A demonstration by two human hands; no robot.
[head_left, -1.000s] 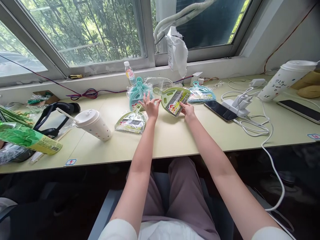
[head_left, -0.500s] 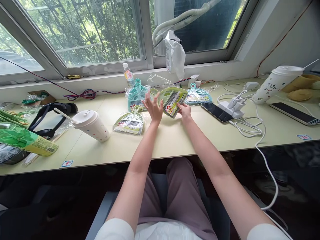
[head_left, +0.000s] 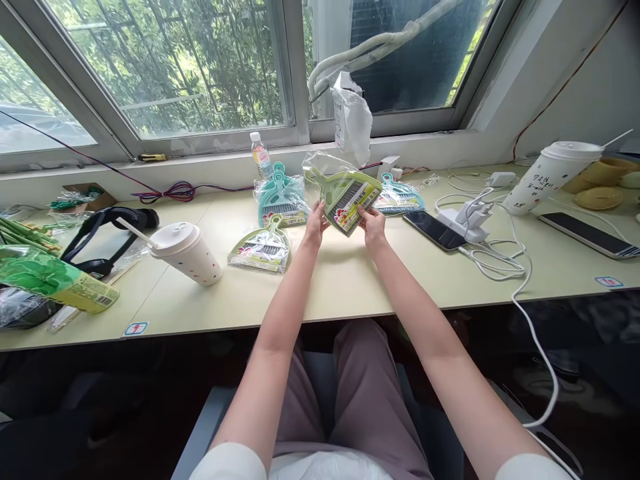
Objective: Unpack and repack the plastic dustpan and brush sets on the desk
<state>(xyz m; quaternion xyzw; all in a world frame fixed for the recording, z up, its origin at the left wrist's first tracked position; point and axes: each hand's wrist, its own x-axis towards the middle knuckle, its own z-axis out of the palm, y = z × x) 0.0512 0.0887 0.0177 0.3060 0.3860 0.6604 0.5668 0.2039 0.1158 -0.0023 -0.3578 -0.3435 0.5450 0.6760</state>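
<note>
Between my two hands, above the table, is a green dustpan and brush set (head_left: 350,197) in a clear plastic bag, tilted with its handle up to the left. My left hand (head_left: 316,227) grips its left edge and my right hand (head_left: 371,225) its lower right edge. Another bagged green dustpan set (head_left: 263,247) lies flat left of my left hand. Behind that one are bagged teal dustpan sets (head_left: 281,197). A blue dustpan set (head_left: 399,197) lies behind and right of my right hand.
On the pale table (head_left: 345,287), a lidded cup (head_left: 187,253) stands left and a phone (head_left: 434,231) lies right, beside a white power adapter (head_left: 465,222) with coiled cables. A small bottle (head_left: 261,157) stands at the sill. A larger cup (head_left: 553,177) is far right.
My left hand, spread apart near the handle earlier, has closed on the left edge of the green dustpan set. My right hand has kept its hold. The bag's loose top now shows above the handle.
</note>
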